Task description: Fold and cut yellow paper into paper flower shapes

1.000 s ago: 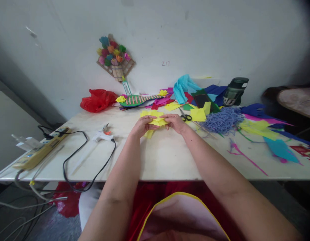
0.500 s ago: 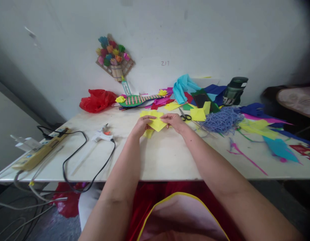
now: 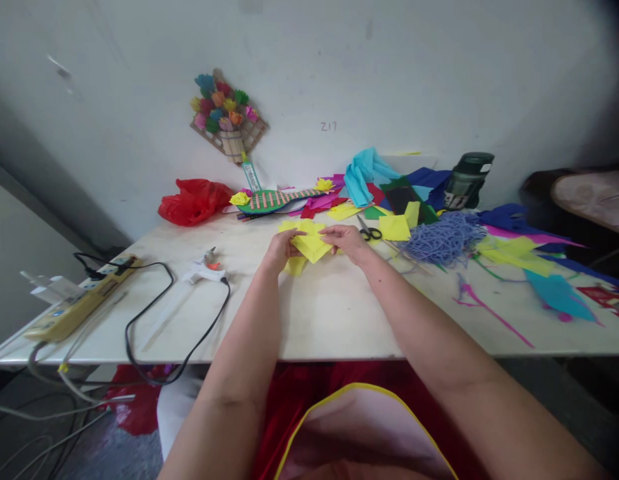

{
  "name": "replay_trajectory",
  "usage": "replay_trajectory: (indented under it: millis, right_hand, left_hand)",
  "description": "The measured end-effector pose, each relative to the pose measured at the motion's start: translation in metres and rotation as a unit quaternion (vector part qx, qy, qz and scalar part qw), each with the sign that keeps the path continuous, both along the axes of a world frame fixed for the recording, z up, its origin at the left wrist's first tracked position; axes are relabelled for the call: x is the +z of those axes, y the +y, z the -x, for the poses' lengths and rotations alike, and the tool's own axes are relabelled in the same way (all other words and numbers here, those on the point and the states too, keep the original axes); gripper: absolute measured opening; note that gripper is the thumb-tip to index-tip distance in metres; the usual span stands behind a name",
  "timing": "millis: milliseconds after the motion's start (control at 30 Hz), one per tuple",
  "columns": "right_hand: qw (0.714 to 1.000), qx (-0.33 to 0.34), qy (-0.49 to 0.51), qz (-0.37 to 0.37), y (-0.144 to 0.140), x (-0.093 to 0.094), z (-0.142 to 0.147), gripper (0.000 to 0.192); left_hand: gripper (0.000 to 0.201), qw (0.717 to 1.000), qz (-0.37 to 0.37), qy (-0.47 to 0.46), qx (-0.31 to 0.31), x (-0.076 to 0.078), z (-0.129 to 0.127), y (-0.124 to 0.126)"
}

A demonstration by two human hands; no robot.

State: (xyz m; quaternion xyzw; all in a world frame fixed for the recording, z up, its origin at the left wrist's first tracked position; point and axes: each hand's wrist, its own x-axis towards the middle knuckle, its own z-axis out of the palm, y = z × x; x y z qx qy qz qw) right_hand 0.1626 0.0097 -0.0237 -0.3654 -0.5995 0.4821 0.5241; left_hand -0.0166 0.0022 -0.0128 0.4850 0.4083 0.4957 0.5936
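Note:
Between my two hands is a piece of yellow paper with a corner pointing down toward me and a crease or fold line showing near that corner. My left hand pinches its left side, and my right hand pinches its right side. More yellow paper lies on the table just below and behind the held piece. Black-handled scissors rest close to my right hand, beside another yellow sheet.
On the left lie a white glue gun with its black cord and a yellow power strip. A decorated green piece, a red bag, shredded purple paper and a dark bottle stand along the back.
A fold line now shows on the held yellow paper, which looked flatter before. Both hands stay in nearly the same place, still pinching it.

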Motion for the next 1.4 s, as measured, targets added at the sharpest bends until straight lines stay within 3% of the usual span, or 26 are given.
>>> replay_trajectory:
  millis: [300, 633, 967, 1200, 1400]
  right_hand:
    - [1.0, -0.005, -0.01, 0.005, -0.001, 0.001, 0.001, 0.025]
    - [1.0, -0.004, -0.014, 0.005, -0.003, 0.001, 0.002, 0.026]
    - [0.999, 0.028, -0.036, -0.005, -0.002, -0.001, 0.004, 0.033]
    - [0.997, 0.026, 0.025, 0.075, -0.002, 0.002, -0.003, 0.051]
    - [0.995, 0.05, -0.017, 0.082, -0.003, 0.0, -0.002, 0.034]
  left_hand:
    - [0.033, 0.997, -0.054, 0.043, -0.019, -0.008, 0.002, 0.0]
    - [0.033, 0.998, -0.041, 0.053, 0.009, -0.01, 0.0, 0.003]
    - [0.029, 0.993, -0.039, 0.108, -0.028, -0.006, 0.0, -0.005]
    - [0.029, 0.991, -0.08, 0.108, 0.005, -0.001, -0.003, -0.008]
    - [0.03, 0.987, -0.096, 0.126, 0.009, -0.001, -0.004, -0.008]
